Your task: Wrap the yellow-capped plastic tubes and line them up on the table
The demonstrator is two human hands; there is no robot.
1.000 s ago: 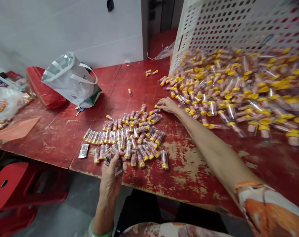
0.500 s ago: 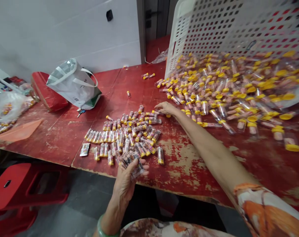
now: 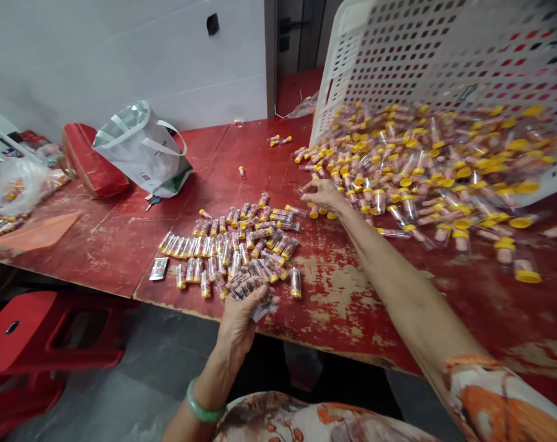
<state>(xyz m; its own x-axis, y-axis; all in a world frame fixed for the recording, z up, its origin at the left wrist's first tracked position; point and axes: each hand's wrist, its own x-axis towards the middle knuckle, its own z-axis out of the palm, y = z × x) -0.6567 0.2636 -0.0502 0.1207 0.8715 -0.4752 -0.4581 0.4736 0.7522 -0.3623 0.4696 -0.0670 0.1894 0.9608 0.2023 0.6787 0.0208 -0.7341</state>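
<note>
My left hand (image 3: pixel 243 313) is closed on a fanned stack of small printed packets (image 3: pixel 247 286), just over the table's front edge. Beyond it lie several clear tubes with yellow caps (image 3: pixel 223 245), in loose rows, with printed inserts showing inside. One such tube (image 3: pixel 295 283) stands apart to the right, and a single packet (image 3: pixel 159 269) lies at the left. My right hand (image 3: pixel 323 195) is at the near left edge of a big heap of yellow-capped tubes (image 3: pixel 398 159) with pinkish contents. Its fingers are pinched together; what is between them is too small to make out.
A white perforated basket (image 3: pixel 336 67) lies tipped behind the heap. On the worn red table (image 3: pixel 214 166) are a white tote bag (image 3: pixel 145 150), a red bag (image 3: pixel 92 162), keys (image 3: pixel 153 199) and an orange sheet (image 3: pixel 39 232). A red stool (image 3: pixel 30 325) stands front left.
My right hand has moved slightly right and up, away from the rows of tubes and closer to the heap. My left hand still holds the packets. The view has shifted a little.
</note>
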